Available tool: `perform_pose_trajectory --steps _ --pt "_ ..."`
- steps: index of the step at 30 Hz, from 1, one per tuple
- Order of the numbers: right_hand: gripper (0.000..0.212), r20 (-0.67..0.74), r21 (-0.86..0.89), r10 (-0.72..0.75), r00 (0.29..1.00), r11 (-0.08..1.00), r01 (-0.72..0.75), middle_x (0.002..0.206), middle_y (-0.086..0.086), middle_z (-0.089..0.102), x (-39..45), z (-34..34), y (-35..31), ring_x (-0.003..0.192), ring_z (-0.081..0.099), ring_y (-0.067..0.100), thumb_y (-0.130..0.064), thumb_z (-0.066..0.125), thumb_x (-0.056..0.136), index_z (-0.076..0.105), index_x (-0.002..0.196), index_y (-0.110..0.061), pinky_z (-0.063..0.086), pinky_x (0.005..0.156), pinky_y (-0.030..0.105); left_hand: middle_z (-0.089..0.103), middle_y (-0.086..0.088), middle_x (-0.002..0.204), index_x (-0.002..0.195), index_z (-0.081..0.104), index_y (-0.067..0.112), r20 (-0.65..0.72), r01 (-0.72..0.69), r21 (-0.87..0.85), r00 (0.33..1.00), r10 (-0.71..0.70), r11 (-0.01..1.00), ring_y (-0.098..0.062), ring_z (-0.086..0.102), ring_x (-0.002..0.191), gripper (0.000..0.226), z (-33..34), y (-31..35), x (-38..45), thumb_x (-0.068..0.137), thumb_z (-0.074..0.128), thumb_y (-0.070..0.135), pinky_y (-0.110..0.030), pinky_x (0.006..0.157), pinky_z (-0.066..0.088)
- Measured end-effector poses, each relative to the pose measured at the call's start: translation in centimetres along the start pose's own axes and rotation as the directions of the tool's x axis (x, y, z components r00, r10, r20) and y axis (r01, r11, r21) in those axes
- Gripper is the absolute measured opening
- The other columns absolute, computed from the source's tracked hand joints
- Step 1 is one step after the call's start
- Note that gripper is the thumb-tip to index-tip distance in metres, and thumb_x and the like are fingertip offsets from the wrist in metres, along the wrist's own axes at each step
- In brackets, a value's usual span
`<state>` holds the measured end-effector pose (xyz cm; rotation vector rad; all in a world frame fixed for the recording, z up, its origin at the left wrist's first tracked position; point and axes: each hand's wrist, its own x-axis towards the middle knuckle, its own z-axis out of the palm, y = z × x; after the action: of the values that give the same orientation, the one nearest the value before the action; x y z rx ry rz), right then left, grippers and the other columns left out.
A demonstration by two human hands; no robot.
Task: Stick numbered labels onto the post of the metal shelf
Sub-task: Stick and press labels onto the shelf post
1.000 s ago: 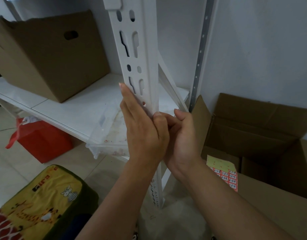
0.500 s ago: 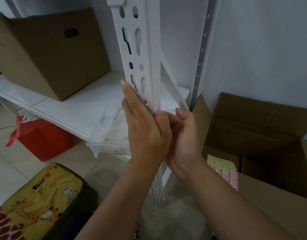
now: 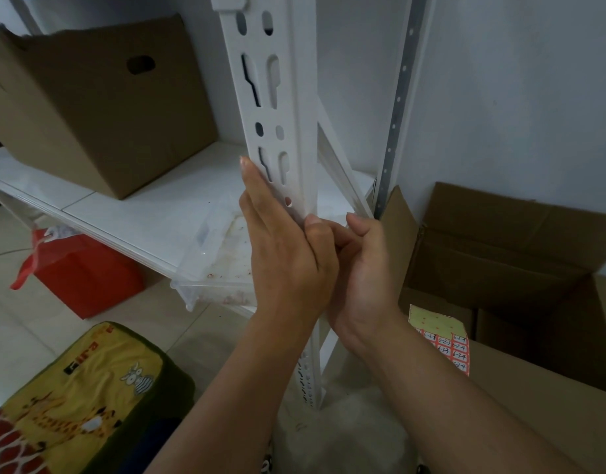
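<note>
1. The white slotted metal shelf post (image 3: 277,107) stands upright, its long axis vertical.
2. The left hand (image 3: 287,254) presses straight fingers flat against the post.
3. The right hand (image 3: 359,268) curls at the post's edge; any label pinched there is hidden.
4. A red numbered label sheet (image 3: 446,347) lies on the brown cardboard box (image 3: 534,398), right.

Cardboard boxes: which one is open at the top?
The box on the floor at right, flaps up; the box on the shelf shows only a handle hole.
</note>
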<state>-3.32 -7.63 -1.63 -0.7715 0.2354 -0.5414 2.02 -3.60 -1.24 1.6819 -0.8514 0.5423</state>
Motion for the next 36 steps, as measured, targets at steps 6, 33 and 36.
perform_pose_trajectory --steps 6,33,36 --pt "0.056 0.009 -0.008 0.020 1.000 1.000 -0.020 0.109 0.023 0.067 -0.2 0.2 -0.2 0.113 0.060 0.037 -0.040 0.035 0.093 0.068 0.105 0.003 0.042 0.106 0.049 0.016 0.006 0.129 0.146 0.005 -0.013 -0.015 -0.005 -0.002 1.000 0.005 1.000 0.032 0.014 0.114 0.073 0.1 0.1 0.1 0.085 0.041 0.005 0.007 0.090 0.022" --pt "0.052 -0.037 -0.117 -0.025 0.999 0.993 0.021 0.091 0.011 0.072 0.0 0.0 -0.2 0.089 0.067 0.020 -0.039 0.031 0.096 0.072 0.093 -0.007 0.049 0.078 0.029 0.036 -0.028 0.130 0.144 -0.002 -0.016 0.143 -0.082 0.083 0.987 0.069 0.993 0.008 0.025 0.096 0.082 -1.8 -1.2 0.7 0.084 0.041 0.018 0.007 0.085 0.027" --pt "0.054 -0.058 -0.104 -0.028 0.998 0.994 0.022 0.103 0.021 0.069 0.0 0.2 0.0 0.102 0.065 0.031 -0.043 0.038 0.091 0.070 0.100 -0.001 0.050 0.091 0.039 0.030 -0.018 0.139 0.145 0.001 -0.015 0.105 -0.075 0.060 0.992 0.069 0.995 0.024 0.023 0.104 0.081 -1.5 -0.7 0.3 0.086 0.043 0.020 0.008 0.089 0.023"
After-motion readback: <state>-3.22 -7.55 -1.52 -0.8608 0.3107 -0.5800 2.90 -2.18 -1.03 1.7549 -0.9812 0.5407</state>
